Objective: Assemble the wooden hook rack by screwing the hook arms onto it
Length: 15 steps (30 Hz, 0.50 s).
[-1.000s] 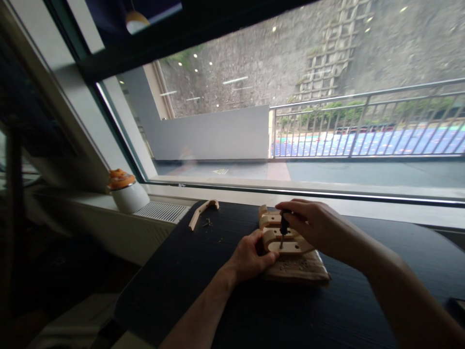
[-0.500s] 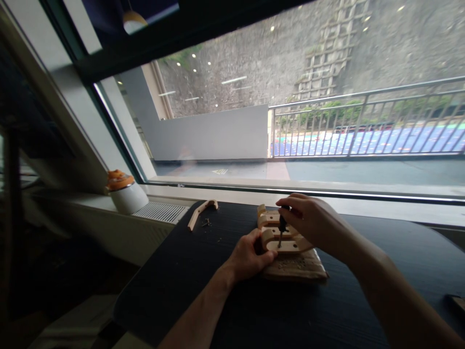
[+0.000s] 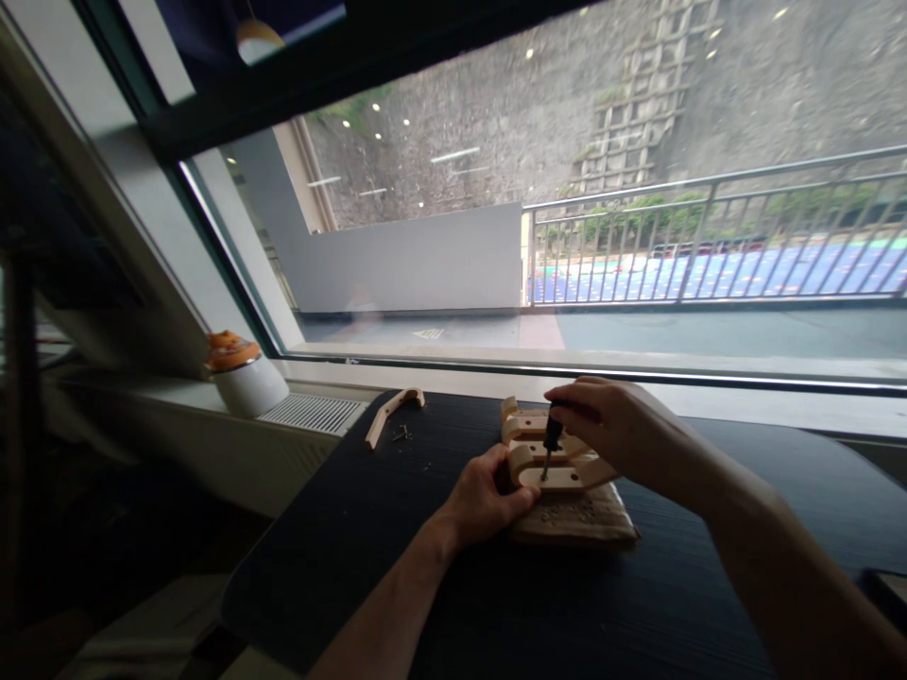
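Note:
A light wooden assembly (image 3: 530, 458) of curved pieces lies on a flat wooden board (image 3: 575, 519) on the black table (image 3: 397, 567). My left hand (image 3: 486, 501) is closed on the left end of the assembly. My right hand (image 3: 610, 430) grips a small black-handled screwdriver (image 3: 550, 444), held upright with its tip on the nearest wooden piece.
A loose curved wooden piece (image 3: 391, 410) and a few small screws (image 3: 402, 434) lie at the table's far left. A white jar with an orange lid (image 3: 245, 373) stands on the window sill beside a vent grille (image 3: 312, 413). A large window runs behind the table.
The hands, screwdriver and wooden assembly hold almost the same positions; the view shifts slightly and my right hand's grip turns a little.

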Tool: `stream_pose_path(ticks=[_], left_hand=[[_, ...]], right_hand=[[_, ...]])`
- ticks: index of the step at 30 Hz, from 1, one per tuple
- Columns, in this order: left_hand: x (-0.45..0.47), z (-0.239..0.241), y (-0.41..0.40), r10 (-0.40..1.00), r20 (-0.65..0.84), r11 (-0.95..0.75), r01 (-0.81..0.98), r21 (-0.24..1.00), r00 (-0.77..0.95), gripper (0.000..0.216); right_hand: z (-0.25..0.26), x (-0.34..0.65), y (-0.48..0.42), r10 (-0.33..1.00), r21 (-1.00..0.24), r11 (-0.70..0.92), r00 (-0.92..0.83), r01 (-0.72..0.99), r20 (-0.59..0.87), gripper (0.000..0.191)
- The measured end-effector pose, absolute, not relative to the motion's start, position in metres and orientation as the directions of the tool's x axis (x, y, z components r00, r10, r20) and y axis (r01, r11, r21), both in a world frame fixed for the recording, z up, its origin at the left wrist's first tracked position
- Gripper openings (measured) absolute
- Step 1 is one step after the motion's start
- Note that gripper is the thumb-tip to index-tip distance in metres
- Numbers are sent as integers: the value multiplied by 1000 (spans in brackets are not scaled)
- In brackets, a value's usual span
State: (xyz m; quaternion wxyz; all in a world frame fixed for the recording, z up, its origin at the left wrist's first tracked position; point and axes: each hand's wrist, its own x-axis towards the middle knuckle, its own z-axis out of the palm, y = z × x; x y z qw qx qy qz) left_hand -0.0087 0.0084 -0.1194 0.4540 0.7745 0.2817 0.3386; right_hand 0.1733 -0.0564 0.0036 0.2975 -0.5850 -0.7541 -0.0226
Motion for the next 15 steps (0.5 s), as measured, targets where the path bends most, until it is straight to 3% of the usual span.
stream_pose_path(ticks=[9,15], left_hand=[[-7,-120,7,751,234,-375,107,921,617,30],[-7,-122,9,750,237,-387,119,915,618,31]], right_hand=[[-5,158,-51,852,-326,304,-103,895,513,24],[-5,160,-56,874,-360,338,-149,870,462,29]])
